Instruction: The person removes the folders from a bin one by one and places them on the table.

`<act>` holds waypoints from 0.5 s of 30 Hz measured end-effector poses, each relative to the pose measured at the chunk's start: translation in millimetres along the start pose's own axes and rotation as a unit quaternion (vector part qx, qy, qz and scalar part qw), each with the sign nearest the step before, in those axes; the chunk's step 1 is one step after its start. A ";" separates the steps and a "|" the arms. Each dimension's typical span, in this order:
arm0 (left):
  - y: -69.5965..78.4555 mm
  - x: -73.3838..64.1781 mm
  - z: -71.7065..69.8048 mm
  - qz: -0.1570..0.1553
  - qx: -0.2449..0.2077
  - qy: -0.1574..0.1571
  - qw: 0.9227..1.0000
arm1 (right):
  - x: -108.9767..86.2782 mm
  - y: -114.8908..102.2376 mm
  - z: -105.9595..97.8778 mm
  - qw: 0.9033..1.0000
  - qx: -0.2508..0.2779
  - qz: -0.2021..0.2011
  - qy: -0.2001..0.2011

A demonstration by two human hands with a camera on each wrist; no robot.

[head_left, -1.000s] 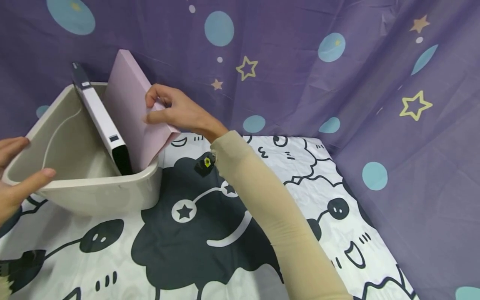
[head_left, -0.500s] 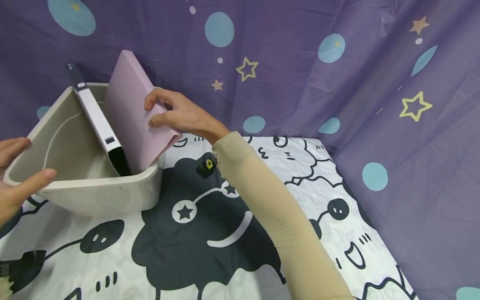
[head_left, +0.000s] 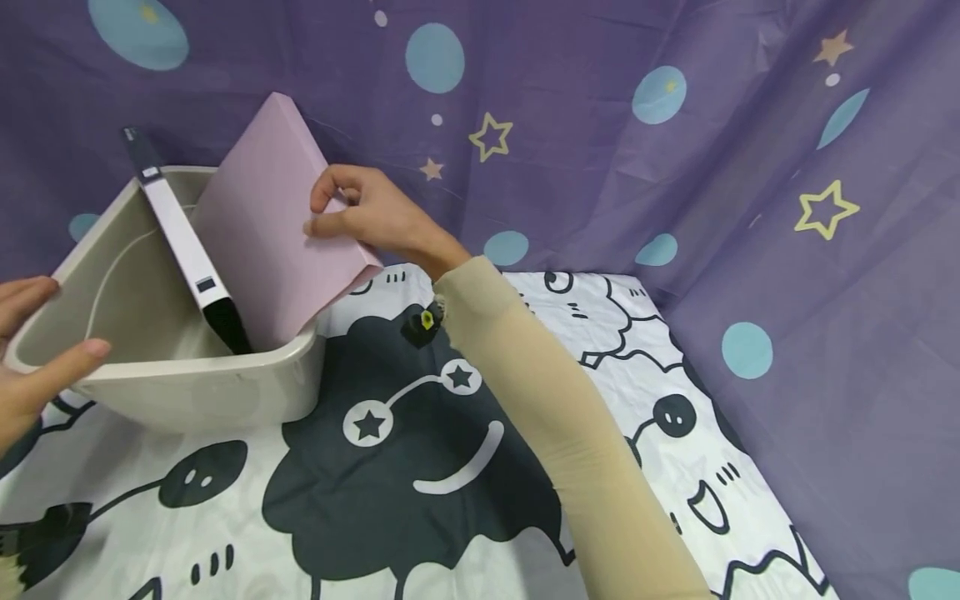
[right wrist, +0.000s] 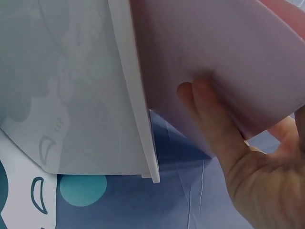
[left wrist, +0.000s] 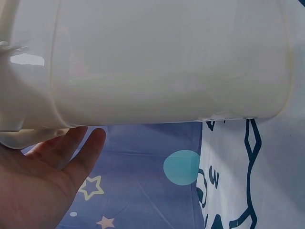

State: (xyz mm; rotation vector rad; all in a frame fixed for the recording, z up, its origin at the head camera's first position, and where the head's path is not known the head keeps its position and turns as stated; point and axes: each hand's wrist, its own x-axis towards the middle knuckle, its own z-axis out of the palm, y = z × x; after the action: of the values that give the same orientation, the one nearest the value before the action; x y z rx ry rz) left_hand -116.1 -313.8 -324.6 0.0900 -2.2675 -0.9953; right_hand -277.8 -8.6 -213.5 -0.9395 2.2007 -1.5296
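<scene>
My right hand (head_left: pixel 375 208) pinches the upper edge of a flat pink folder (head_left: pixel 255 225), thumb on the near face and fingers over the edge. The folder leans out to the right, its lower part inside a cream plastic bin (head_left: pixel 202 387). In the right wrist view, fingers (right wrist: pixel 209 109) lie along the pink folder (right wrist: pixel 190 43) beside the bin wall (right wrist: pixel 86 86). My left hand (head_left: pixel 37 358) grips the bin's left corner, thumb over the near rim. The left wrist view shows my left hand (left wrist: pixel 52 176) at the bin's rim.
A slim binder-like item (head_left: pixel 183 242) with a black-and-white edge leans inside the bin, left of the folder. A purple curtain (head_left: pixel 570 167) with stars and dots stands behind. Below lies a black-and-white cartoon cloth (head_left: pixel 360 500), with a small dark object (head_left: pixel 422 325) by my right wrist.
My right hand has moved right and slightly up, tilting the pink folder further right. The black-and-white item has tipped left. My left hand stays on the bin.
</scene>
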 end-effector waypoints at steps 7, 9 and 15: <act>4.4 -0.2 -2.0 0.013 0.031 -0.006 0.999 | 1.9 2.7 0.5 0.998 0.022 0.050 -0.024; 5.7 0.4 -2.0 0.014 0.033 -0.006 0.999 | 2.4 4.0 0.3 0.998 0.028 0.051 -0.030; 3.6 -0.2 -1.0 0.013 0.026 0.005 1.000 | 4.8 7.5 2.2 0.997 0.060 0.041 -0.032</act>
State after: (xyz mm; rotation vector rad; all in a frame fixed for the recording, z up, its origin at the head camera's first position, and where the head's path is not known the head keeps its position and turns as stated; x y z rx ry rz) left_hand -114.7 -311.9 -321.8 0.0876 -2.2796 -0.9216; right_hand -282.5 -11.7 -220.7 -0.8390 2.0522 -1.5524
